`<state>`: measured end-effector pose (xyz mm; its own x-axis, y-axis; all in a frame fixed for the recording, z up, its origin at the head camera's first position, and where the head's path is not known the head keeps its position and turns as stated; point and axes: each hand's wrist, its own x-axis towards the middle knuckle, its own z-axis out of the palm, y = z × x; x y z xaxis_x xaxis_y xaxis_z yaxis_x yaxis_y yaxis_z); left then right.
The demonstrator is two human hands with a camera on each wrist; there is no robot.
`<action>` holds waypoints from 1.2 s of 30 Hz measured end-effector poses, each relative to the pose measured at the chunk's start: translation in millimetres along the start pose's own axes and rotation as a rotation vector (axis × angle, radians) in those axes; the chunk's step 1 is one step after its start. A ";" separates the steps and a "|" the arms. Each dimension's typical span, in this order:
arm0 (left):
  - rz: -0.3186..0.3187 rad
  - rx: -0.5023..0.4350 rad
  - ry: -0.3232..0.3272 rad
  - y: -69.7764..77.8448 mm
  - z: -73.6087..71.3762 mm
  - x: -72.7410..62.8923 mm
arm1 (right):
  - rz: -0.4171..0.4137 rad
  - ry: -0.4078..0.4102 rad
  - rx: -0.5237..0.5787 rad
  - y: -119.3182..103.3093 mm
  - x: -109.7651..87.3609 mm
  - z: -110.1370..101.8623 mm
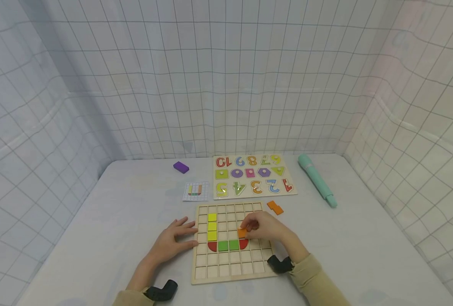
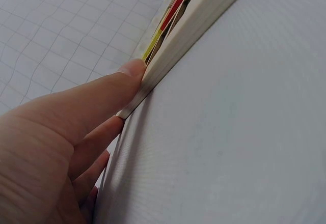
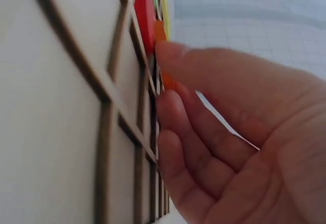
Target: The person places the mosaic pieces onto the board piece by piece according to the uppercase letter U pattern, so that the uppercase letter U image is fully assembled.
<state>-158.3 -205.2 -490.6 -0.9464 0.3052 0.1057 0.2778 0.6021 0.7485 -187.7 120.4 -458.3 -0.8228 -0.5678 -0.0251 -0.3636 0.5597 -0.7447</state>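
A wooden grid board (image 1: 213,272) lies on the white table. In its cells sit a column of yellow square tiles (image 1: 212,226), two green tiles (image 1: 228,245) and two red rounded tiles (image 1: 212,246). My right hand (image 1: 266,227) pinches an orange square tile (image 1: 242,233) between thumb and fingers, just above the right red tile; in the right wrist view the orange tile (image 3: 162,30) is partly behind the thumb. My left hand (image 1: 174,240) touches the board's left edge with thumb and fingertips, its fingers stretched out; the left wrist view shows the thumb (image 2: 133,68) against the rim.
Two orange tiles (image 1: 275,208) lie beyond the board's right corner. Behind it are a pattern card (image 1: 196,191), a number-and-shape puzzle board (image 1: 230,168) and a purple block (image 1: 181,167). A teal rolled object (image 1: 317,180) lies at the right. Gridded white cloth walls surround the table.
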 end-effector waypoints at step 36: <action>-0.009 -0.011 -0.001 0.2 0.2 0.2 | 0.015 0.002 -0.016 0.3 -1.1 0.1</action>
<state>-158.3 -204.9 -490.6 -0.9485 0.3010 0.0984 0.2679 0.5968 0.7563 -186.9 121.1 -458.6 -0.8290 -0.5581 -0.0345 -0.3585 0.5779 -0.7332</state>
